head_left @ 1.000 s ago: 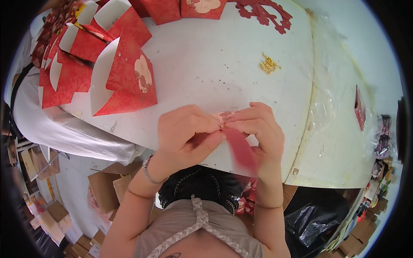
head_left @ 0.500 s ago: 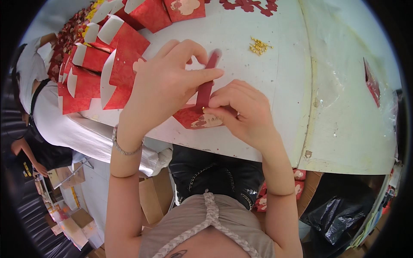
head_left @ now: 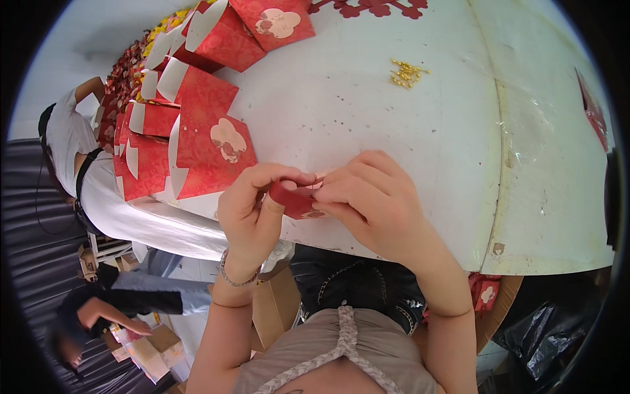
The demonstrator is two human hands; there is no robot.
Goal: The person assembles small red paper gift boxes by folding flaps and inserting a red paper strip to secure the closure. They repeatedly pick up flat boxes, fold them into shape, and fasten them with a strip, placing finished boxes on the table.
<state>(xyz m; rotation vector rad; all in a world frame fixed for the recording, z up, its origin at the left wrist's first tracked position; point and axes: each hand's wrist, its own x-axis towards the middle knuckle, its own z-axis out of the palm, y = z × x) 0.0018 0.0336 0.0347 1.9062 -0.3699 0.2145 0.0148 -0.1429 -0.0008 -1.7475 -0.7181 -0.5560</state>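
Note:
A small red box with a dark red paper strip lies between my hands at the table's near edge. The strip is bent into a curve. My left hand is closed round this strip, with the thumb against its near side. Pinched fingers of my right hand press at the box's right side. What lies between those fingertips is hidden. Beyond both hands sits a small heap of gold-coloured fasteners.
Several red boxes with open white flaps crowd the table's left side. Dark red cut-out pieces lie at the far edge. Clear plastic film covers part of the right. Two other people are at the left, beyond the table. A cardboard carton stands below.
Both hands have come nearer to my body with the box. The strip, straight before, is now bent over. The gold bead seen by my right fingertips is now hidden. The view has shifted.

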